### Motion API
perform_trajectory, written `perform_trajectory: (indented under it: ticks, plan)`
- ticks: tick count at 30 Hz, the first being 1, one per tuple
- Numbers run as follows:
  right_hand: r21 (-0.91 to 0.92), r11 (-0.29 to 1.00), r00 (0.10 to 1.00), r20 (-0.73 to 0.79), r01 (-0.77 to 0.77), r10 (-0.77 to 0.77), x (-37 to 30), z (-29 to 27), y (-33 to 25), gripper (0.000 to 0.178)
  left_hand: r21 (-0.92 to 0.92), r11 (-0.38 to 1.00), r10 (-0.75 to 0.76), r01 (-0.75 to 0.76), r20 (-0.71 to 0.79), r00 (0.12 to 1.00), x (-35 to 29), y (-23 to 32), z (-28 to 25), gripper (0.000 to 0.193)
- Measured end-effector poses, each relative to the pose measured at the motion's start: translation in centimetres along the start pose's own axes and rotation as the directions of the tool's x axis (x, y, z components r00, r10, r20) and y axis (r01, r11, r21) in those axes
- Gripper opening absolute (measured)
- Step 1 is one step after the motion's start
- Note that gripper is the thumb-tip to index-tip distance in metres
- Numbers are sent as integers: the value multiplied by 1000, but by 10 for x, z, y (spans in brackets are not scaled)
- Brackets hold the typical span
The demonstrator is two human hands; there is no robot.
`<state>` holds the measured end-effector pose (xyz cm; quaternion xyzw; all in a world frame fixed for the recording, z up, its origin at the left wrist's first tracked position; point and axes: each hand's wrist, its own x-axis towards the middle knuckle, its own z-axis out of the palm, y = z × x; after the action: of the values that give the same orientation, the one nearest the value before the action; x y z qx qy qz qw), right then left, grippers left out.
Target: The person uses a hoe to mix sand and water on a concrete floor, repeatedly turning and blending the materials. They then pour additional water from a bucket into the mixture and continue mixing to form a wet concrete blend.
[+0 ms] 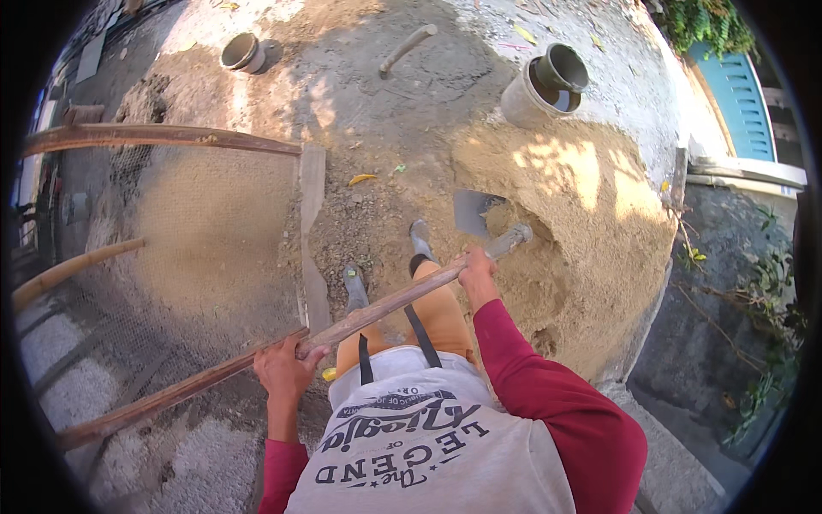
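Note:
With both hands I hold a hoe (385, 302) by its long wooden handle. My right hand (477, 265) is closed round the handle near the head. My left hand (287, 368) is closed at the handle's rear end, where it overlaps the near rail of a sieve in view. The grey metal blade (469, 212) is at the left edge of a sand pile (599, 231), with some sand against it. On my left, the wood-framed mesh sieve (312, 197) has sand (210, 223) spread over its mesh.
Ahead to the right stands a light bucket (522, 101) with a dark bucket (563, 68) tilted in its mouth. Another bucket (243, 53) stands far left. A short grey stick-like piece (408, 49) lies on the ground ahead. A low concrete edge (655, 317) borders the sand at right.

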<state>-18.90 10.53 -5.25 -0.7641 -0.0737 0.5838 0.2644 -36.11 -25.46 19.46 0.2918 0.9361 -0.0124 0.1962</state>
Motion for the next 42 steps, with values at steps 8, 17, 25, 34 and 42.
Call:
perform_trajectory:
  ticks: [8,17,25,34,42]
  plan:
    - [-113,856,863,35,505,-504,83,-6,-240,26,-327,896,417,-301,384,824,73,202,90,24]
    - [-669,392,692,258,632,-674,198,-17,-246,63,-645,764,414,3,494,765,92,435,223,28]
    - [-828,416,879,178,377,-442,243,-44,-163,45,-421,673,291,607,906,306,115,444,197,25]
    - [-515,844,959,284,152,1,217,-66,-316,18,-933,336,705,-126,161,690,120,499,111,43]
    - [104,952,584,768,289,-261,111,-82,-274,30,-915,-96,219,-391,-403,889,143,523,26,38]
